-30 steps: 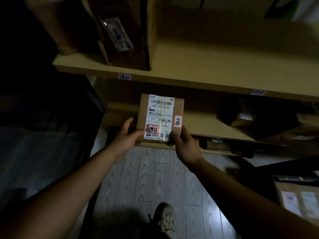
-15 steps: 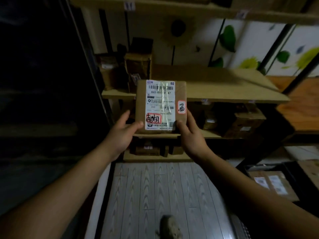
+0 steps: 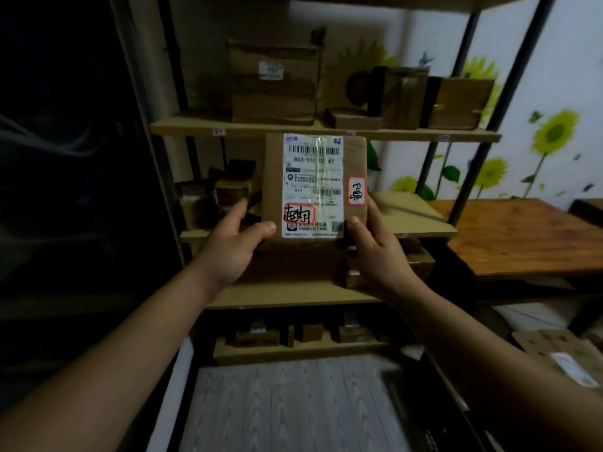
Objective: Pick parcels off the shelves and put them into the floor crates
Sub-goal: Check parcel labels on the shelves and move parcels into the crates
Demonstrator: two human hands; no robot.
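I have the parcel in both hands, clear of the shelves and held upright in the air just in front of them, its white label facing me. My left hand grips the lower left corner, thumb flat across the front and fingers tucked behind. My right hand pinches the lower right corner the same way, thumb on the label's edge and fingers curled round the back. I'd call the pick done for this one, and the drop not yet made. Low on my right is a dark rim that I take to be a floor crate. Another labelled box lies beyond it, though it's too dim to tell whether that one sits inside anything. There's plenty left to do: a big carton and smaller boxes stand on the upper shelf, and more sit on the tiers below. From here I reckon the job is to turn right, past the wooden counter, and lower this parcel into the crate.
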